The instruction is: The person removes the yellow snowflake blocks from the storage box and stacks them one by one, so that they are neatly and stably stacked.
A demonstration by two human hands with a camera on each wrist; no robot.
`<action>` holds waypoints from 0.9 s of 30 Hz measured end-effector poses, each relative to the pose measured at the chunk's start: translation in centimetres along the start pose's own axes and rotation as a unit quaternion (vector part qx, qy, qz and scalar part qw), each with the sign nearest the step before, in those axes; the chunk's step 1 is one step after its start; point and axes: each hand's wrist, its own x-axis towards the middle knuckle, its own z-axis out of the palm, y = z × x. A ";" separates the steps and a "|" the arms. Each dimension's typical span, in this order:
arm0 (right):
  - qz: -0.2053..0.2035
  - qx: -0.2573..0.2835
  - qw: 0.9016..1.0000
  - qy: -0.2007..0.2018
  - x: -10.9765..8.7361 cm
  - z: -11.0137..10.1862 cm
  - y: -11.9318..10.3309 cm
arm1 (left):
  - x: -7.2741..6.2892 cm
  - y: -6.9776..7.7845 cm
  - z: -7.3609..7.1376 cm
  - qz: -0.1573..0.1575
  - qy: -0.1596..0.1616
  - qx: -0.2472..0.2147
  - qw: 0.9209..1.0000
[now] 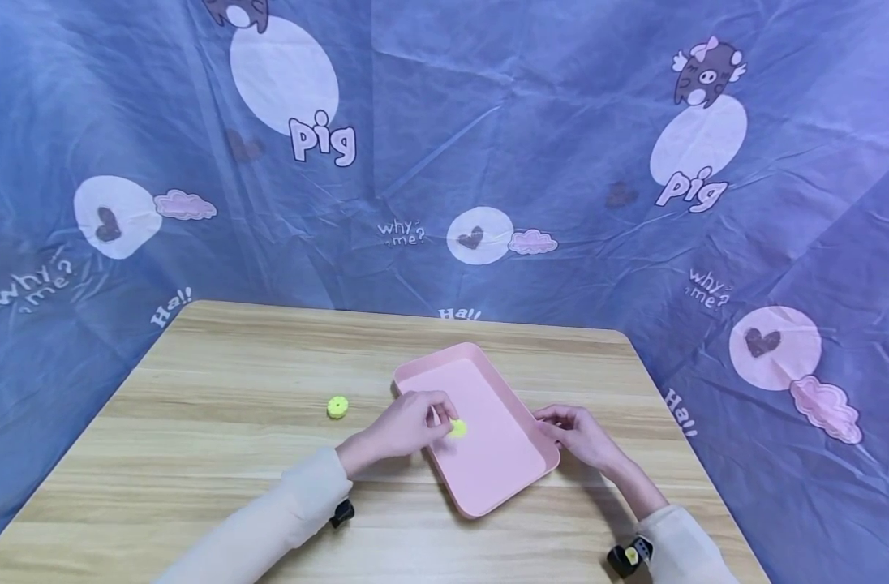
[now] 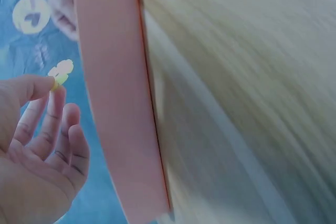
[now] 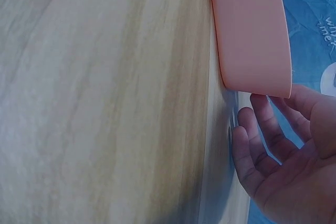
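My left hand is over the near left part of a shallow pink tray. Between its thumb and index finger it pinches a small yellow-green piece with a lobed, flower-like edge. That piece also shows at the fingertips in the left wrist view, with the other fingers loosely bent. At the tray's right side, my right hand holds the rim between thumb and fingers. The right wrist view has the same hand at the end of the tray's wall, its lower fingers loosely curled.
A round yellow-green piece with a small central hole lies on the wooden table, left of the tray. Behind the table hangs a blue printed cloth. Wrist cameras are strapped to both wrists.
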 end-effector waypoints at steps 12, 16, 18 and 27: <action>0.001 0.000 1.000 -0.002 -0.2 0.2 -0.1 | -3.2 -1.9 -4.5 -0.060 0.069 -0.028 0.995; -0.002 -0.004 1.000 -0.001 -0.2 0.2 -0.2 | -4.2 -2.7 -5.9 -0.076 0.086 -0.045 0.992; -0.001 -0.005 1.000 0.002 -0.2 0.2 -0.3 | -4.6 -3.1 -6.5 -0.085 0.092 -0.051 0.991; 0.004 -0.007 1.000 0.006 -0.2 0.3 -0.6 | -6.7 -5.1 -9.0 -0.129 0.118 -0.052 0.983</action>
